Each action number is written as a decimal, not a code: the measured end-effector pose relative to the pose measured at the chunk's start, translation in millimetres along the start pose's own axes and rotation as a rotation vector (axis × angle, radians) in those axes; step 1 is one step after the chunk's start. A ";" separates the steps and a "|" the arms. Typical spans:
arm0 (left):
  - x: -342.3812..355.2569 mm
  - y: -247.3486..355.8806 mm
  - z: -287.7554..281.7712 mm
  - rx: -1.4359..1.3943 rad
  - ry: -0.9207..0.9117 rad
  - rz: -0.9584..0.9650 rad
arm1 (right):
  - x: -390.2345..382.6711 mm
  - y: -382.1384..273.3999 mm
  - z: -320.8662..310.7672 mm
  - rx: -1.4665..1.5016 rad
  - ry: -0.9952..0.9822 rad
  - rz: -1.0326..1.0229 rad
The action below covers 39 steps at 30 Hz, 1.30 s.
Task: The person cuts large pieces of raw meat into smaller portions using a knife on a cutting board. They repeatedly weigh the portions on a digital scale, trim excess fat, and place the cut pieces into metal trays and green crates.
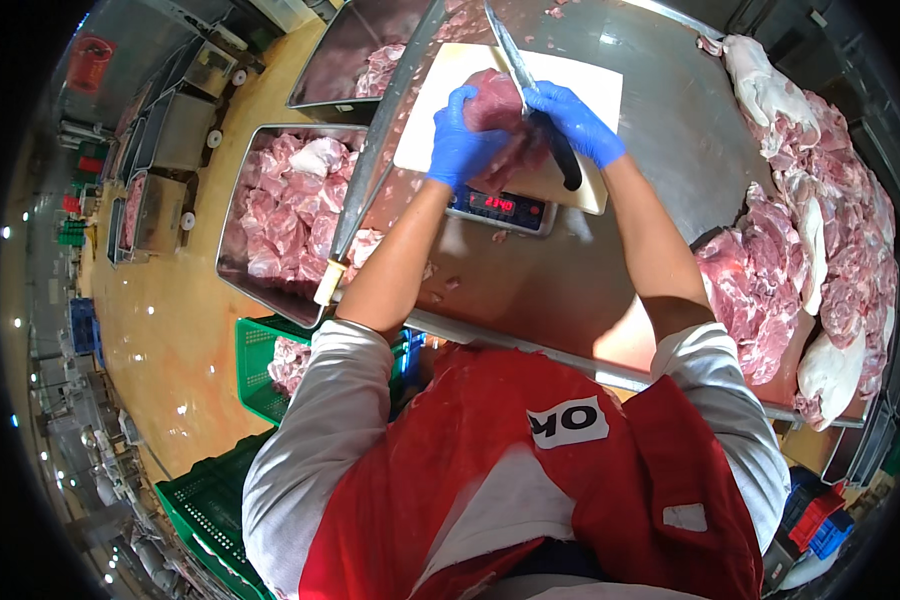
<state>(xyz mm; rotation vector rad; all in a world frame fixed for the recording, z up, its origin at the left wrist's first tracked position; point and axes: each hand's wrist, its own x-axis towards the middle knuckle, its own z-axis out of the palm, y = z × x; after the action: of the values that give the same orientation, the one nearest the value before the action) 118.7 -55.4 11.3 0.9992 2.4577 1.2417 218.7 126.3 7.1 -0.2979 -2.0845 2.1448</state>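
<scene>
Blue-gloved left hand (458, 142) clamped on meat (492, 100), I note; right hand (576, 122) clamped on knife (520, 72), blade at meat's right, pointing past white board's (597, 95) far edge.

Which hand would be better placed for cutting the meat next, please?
Probably the right hand: it holds the knife, while the left hand grips the meat over the white cutting board.
</scene>
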 end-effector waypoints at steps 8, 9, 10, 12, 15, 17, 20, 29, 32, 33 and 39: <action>49.0 -85.9 -55.9 -0.630 -0.470 0.046 | -17.5 7.4 -31.4 -0.038 0.122 -0.050; 52.6 -91.6 -54.8 -0.641 -0.477 0.009 | -8.8 3.1 -35.9 0.024 0.210 0.046; 56.6 -95.6 -51.7 -0.653 -0.484 -0.021 | 2.1 4.1 -39.7 0.129 0.191 0.058; 53.4 -87.5 -50.6 -0.566 -0.496 0.004 | 19.9 8.1 -41.5 0.159 0.117 0.086; 26.3 -51.0 -54.8 -0.324 -0.371 0.008 | 43.4 14.7 -36.7 0.191 -0.009 0.089; 10.9 -66.3 -34.3 -0.186 -0.108 -0.021 | 55.3 15.1 -26.5 0.184 -0.042 0.118; -24.5 -46.7 -2.4 -0.260 0.172 -0.310 | 60.1 17.5 -26.1 0.156 -0.051 0.172; 81.0 -45.2 -32.0 -0.414 -0.314 -0.308 | 6.6 31.9 -15.6 0.108 -0.047 0.098; 98.4 -42.8 -37.6 -0.323 -0.357 -0.161 | -8.8 19.7 -21.5 0.022 0.110 0.150; 100.7 -40.3 -34.7 -0.312 -0.372 -0.110 | -12.0 22.0 -28.4 -0.055 0.165 0.058; 48.7 -73.9 -8.0 -1.028 -0.613 -0.603 | 12.8 25.2 -88.2 0.380 0.347 0.143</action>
<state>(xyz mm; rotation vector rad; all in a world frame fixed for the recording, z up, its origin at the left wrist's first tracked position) 43.4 -59.2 -35.7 0.2361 1.2004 1.3959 228.0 214.1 -20.7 -0.7274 -1.4784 2.3079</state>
